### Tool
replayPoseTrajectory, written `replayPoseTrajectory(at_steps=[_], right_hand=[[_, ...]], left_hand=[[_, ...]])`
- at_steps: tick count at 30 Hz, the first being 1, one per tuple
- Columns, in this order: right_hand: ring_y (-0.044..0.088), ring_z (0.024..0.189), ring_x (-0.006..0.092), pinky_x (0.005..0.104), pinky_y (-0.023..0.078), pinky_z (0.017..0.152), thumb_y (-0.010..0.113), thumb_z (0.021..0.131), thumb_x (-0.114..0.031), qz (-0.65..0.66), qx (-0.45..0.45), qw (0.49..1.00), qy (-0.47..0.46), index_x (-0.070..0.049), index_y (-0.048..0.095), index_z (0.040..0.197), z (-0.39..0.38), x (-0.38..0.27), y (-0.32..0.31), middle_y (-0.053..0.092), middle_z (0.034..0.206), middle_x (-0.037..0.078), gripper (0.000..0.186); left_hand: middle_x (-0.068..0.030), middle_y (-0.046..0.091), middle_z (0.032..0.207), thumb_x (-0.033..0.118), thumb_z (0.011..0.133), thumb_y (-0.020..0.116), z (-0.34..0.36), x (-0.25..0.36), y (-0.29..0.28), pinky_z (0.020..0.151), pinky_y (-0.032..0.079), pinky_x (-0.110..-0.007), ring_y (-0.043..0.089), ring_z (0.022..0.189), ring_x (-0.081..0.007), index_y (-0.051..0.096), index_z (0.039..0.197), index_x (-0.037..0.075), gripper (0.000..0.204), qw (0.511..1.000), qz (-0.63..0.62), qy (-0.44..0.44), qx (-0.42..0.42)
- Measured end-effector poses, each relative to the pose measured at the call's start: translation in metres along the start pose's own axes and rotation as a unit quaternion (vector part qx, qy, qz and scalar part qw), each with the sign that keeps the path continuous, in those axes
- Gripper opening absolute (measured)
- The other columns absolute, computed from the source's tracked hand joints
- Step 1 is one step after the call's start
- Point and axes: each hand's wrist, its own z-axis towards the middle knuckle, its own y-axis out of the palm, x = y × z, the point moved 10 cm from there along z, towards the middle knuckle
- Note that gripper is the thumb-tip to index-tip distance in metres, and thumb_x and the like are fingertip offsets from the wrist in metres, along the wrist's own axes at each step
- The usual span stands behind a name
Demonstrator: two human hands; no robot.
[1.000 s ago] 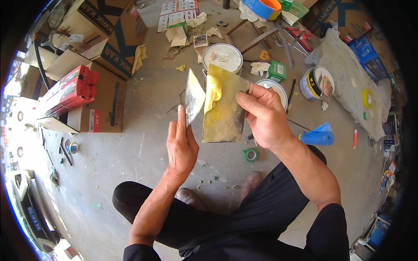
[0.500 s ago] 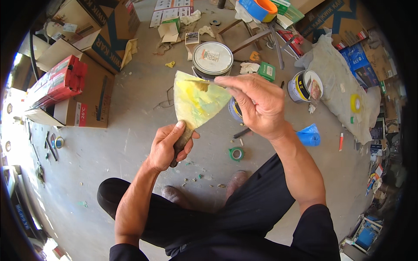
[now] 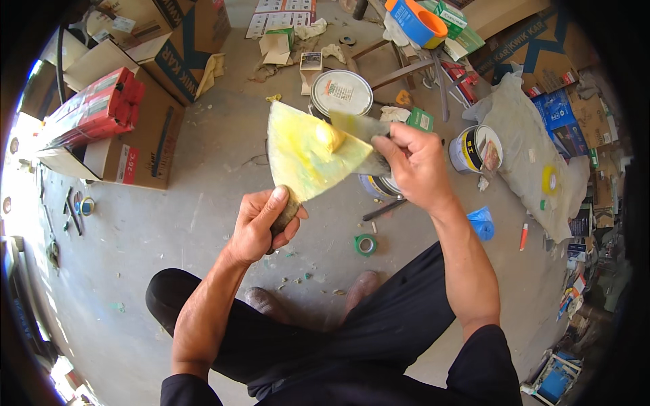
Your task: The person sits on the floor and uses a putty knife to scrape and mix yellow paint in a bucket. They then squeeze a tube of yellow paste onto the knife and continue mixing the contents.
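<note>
My left hand (image 3: 256, 227) is wrapped round the dark handle of a wide putty knife (image 3: 292, 159), its thumb lying at the base of the blade. Yellow-green paste coats the fan-shaped blade, and a thicker lump of yellow putty (image 3: 328, 137) sits toward its right side. Between thumb and fingers, my right hand (image 3: 423, 166) grips a thin flat scraper (image 3: 362, 126) smeared with yellow. This scraper lies partly behind the knife blade's right corner; whether the two touch, I cannot tell. Just beyond the blades stands a round can (image 3: 340, 91) with a pale lid.
Another can (image 3: 467, 150) stands to the right, beside a plastic-covered heap (image 3: 525, 142). A further can (image 3: 377, 187) is partly hidden below my right hand. Green tape (image 3: 365, 244) lies near my feet. Cardboard boxes (image 3: 145, 145) with red packages (image 3: 101, 111) fill the left.
The right hand has turned, and its scraper, seen edge-on before, now shows its flat face behind the knife blade. The putty now forms a raised lump on the knife. My left hand keeps its grip.
</note>
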Motion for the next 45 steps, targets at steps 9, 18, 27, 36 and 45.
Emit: replayPoseTrajectory(at_steps=[9, 18, 27, 36, 45], right_hand=[[0.069, 0.103, 0.009, 0.0278, 0.053, 0.094, 0.062, 0.106, -0.007, 0.45, 0.0, 0.884, 0.129, 0.005, 0.069, 0.127, 0.005, 0.015, 0.022, 0.076, 0.116, 0.008, 0.026], [0.068, 0.101, 0.0094, 0.0264, 0.053, 0.092, 0.061, 0.107, -0.006, 0.37, 0.128, 0.92, 0.026, 0.005, 0.067, 0.13, -0.002, 0.003, -0.042, 0.076, 0.112, 0.007, 0.026], [0.064, 0.076, 0.0067, 0.0244, 0.05, 0.066, 0.072, 0.097, 0.004, 0.104, 0.107, 0.98, -0.132, 0.004, 0.078, 0.119, -0.021, -0.047, -0.027, 0.079, 0.091, 0.006, 0.023], [0.063, 0.068, 0.0108, 0.0272, 0.049, 0.062, 0.071, 0.093, 0.006, -0.079, 0.021, 0.991, -0.104, 0.0, 0.078, 0.107, 0.001, -0.042, -0.024, 0.071, 0.079, 0.012, 0.017], [0.065, 0.1, 0.0062, 0.0244, 0.053, 0.087, 0.058, 0.109, -0.015, 0.445, -0.017, 0.883, 0.149, 0.002, 0.064, 0.136, 0.013, 0.016, 0.013, 0.072, 0.113, 0.003, 0.032]], left_hand=[[-0.0033, 0.055, 0.058, 0.042, 0.117, 0.039, -0.001, -0.016, 0.019, 0.042, 0.034, -0.024, 0.041, 0.043, -0.0066, 0.07, 0.097, -0.002, 0.058, 0.996, 0.069, -0.017, -0.048], [-0.0027, 0.055, 0.06, 0.044, 0.116, 0.042, 0.007, 0.008, -0.025, 0.042, 0.033, -0.024, 0.041, 0.043, -0.0066, 0.068, 0.096, -0.002, 0.057, 0.997, -0.014, 0.01, 0.079], [-0.0019, 0.055, 0.06, 0.046, 0.116, 0.042, 0.003, -0.004, 0.006, 0.042, 0.032, -0.025, 0.04, 0.043, -0.0061, 0.07, 0.097, -0.002, 0.059, 0.998, 0.033, -0.052, 0.0], [-0.0031, 0.054, 0.059, 0.044, 0.116, 0.041, 0.002, 0.011, -0.012, 0.04, 0.032, -0.025, 0.038, 0.041, -0.007, 0.069, 0.096, -0.002, 0.057, 0.998, -0.059, 0.006, 0.018], [-0.0042, 0.057, 0.06, 0.045, 0.114, 0.048, -0.018, -0.022, 0.042, 0.039, 0.033, -0.026, 0.043, 0.042, -0.0091, 0.075, 0.095, -0.003, 0.058, 0.971, -0.016, -0.173, -0.167]])
